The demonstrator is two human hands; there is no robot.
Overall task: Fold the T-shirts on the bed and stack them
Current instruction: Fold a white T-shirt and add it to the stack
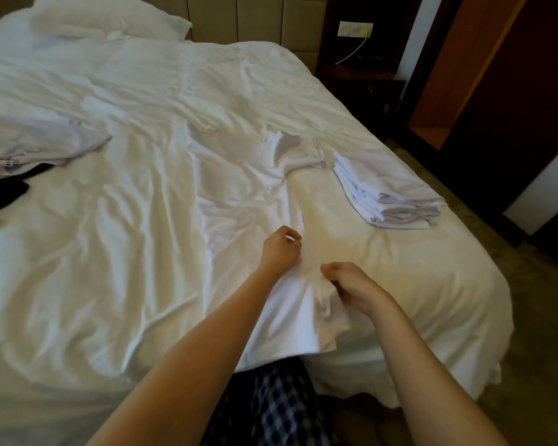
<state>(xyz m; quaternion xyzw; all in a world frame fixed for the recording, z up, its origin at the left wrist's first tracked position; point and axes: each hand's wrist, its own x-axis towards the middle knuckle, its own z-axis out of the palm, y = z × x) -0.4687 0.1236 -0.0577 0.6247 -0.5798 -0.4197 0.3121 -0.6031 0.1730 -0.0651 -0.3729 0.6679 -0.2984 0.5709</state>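
- The white T-shirt (248, 194) lies lengthways on the bed (94, 252), just beside the folded stack (387, 191).
- Smooth the bunched hem flat before folding it up.
- Both forearms reach forward. The right hand (351, 284) clutches the hem, and the left hand (281, 249), fingers curled, seems to pinch the shirt's right edge.

A T-shirt (239, 194) lies spread on the bed (94, 252), a folded stack (390, 191) to its right.
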